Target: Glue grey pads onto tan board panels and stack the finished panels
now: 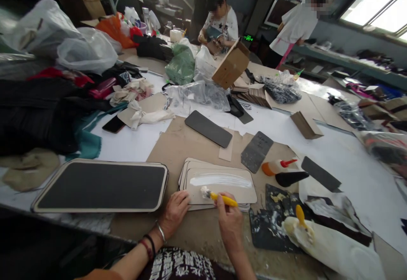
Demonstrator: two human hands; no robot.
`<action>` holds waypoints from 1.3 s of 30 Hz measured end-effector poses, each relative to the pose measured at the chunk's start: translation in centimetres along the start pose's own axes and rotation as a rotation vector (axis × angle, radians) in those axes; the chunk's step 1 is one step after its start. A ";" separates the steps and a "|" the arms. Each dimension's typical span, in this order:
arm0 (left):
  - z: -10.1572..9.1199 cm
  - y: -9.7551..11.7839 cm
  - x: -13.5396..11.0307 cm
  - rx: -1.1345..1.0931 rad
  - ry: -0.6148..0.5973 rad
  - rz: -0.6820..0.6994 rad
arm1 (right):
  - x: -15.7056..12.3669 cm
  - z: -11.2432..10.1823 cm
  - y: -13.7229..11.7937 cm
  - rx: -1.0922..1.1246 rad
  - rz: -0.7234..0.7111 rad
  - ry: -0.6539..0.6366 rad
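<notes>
My right hand (229,222) is closed round a yellow-handled brush (219,197). The bristles rest on the top card of a stack of beige rounded boards (222,191). A white streak of glue (221,180) runs across that board. My left hand (174,211) lies on the stack's near left corner with its fingers curled down, holding the boards. Bracelets circle the left wrist.
A large black-faced panel (101,185) lies to the left. An orange glue bottle (276,167), black pieces and a white bag of glue (333,248) with a second brush sit to the right. Cloth, plastic bags and a cardboard box (231,65) crowd the far table. Two people stand behind.
</notes>
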State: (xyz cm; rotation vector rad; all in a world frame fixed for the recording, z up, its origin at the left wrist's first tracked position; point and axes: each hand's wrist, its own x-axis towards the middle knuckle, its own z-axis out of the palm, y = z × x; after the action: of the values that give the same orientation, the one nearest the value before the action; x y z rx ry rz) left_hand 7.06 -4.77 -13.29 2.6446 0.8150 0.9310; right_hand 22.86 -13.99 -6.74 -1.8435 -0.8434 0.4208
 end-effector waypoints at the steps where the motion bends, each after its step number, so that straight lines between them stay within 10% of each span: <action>1: 0.0 -0.2 -0.1 -0.009 0.006 0.010 | -0.4 1.2 -0.3 0.047 -0.008 -0.027; 6: 0.3 -0.7 0.3 0.000 0.034 0.048 | -0.5 1.8 0.4 0.065 -0.027 0.006; 18: 0.9 -0.4 0.3 0.017 0.016 0.035 | 3.0 -10.9 5.6 -0.234 0.240 0.429; 23: 1.0 0.7 0.8 -0.183 0.099 -0.311 | 4.1 -12.1 5.4 -0.369 0.109 0.429; 30: 0.4 1.6 3.8 -0.756 0.075 -1.210 | 4.8 -7.7 2.5 -0.383 -0.222 0.314; 39: -0.1 1.8 4.9 -0.857 -0.031 -1.348 | 2.6 3.5 -0.3 0.296 0.047 -0.073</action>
State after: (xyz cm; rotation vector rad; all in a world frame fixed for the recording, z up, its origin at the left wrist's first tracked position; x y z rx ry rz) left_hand 10.99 -3.46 -10.03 0.9708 1.4140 0.5711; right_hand 22.40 -9.75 -7.65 -1.5834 -0.7441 0.6117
